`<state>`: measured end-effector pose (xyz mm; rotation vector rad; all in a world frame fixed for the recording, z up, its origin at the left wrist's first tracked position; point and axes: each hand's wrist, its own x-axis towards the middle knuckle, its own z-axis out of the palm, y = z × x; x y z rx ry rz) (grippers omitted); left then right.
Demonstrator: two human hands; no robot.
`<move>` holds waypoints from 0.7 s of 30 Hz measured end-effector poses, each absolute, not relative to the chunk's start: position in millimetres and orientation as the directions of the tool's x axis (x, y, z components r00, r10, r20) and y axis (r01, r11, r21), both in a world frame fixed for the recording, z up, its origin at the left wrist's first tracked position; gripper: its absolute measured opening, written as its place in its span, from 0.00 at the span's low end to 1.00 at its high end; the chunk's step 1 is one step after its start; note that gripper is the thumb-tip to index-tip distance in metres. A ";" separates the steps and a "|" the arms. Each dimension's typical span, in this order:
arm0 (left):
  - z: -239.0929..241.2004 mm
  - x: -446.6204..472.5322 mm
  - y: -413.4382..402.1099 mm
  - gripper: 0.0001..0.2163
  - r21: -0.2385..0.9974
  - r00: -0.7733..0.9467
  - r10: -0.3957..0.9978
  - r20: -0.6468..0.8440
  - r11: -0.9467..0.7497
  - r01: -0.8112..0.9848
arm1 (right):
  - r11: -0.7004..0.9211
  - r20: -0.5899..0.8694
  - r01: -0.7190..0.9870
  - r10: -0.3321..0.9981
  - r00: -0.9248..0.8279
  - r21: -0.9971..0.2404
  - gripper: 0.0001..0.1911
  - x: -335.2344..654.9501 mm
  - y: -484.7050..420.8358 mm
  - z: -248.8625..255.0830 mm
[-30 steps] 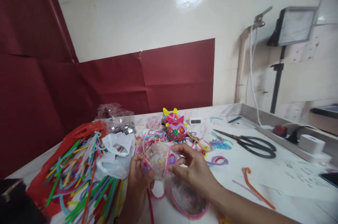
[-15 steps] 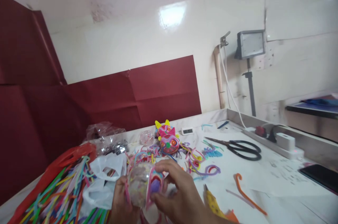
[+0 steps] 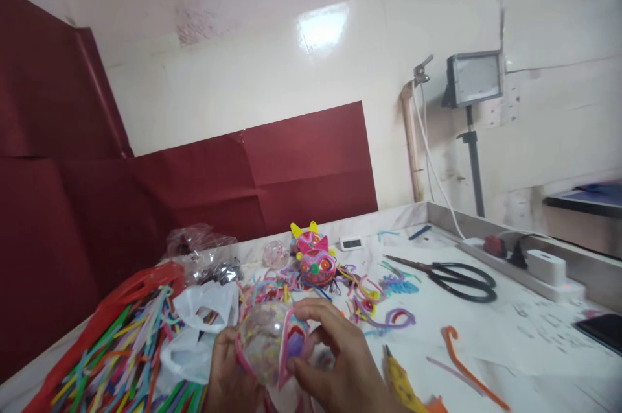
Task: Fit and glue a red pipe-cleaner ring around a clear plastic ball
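Note:
A clear plastic ball with pink fuzzy edging is held low in front of me. On its right side sits a decorated piece in pink, red, blue and purple. My left hand is closed round the ball's left side. The thumb and fingers of my right hand pinch the decorated piece from the right. Behind them stand two finished-looking animal-face balls, the nearer with a pink-eared face, the other with yellow ears. The lower part of the held ball is partly out of sight.
Colourful pipe cleaners lie in a red bag on the left, beside a white plastic bag. To the right are black-handled scissors, a yellow pointed tool, an orange pipe cleaner, a power strip and a phone.
The whole scene has shifted slightly right as my view turned left. Both hands keep their hold, and the ball appears slightly higher and clearer.

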<state>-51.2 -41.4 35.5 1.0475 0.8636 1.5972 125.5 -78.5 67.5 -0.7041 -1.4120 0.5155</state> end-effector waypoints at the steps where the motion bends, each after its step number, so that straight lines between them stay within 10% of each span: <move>1: 35.6 -47.7 -43.2 0.21 0.898 -0.122 0.969 0.216 -0.246 -0.366 | 0.668 0.670 0.050 0.736 0.099 -0.742 0.24 126.4 -77.4 67.6; 9: 23.6 -30.6 -30.8 0.27 0.850 -0.176 0.934 0.310 -0.355 -0.388 | 0.353 0.360 -0.215 0.933 0.007 -0.911 0.19 137.0 -54.1 58.3; 21: 14.2 -31.5 -23.3 0.23 0.874 -0.177 0.927 0.330 -0.371 -0.314 | 0.270 0.295 -0.266 0.954 -0.058 -0.925 0.25 139.6 -29.8 45.1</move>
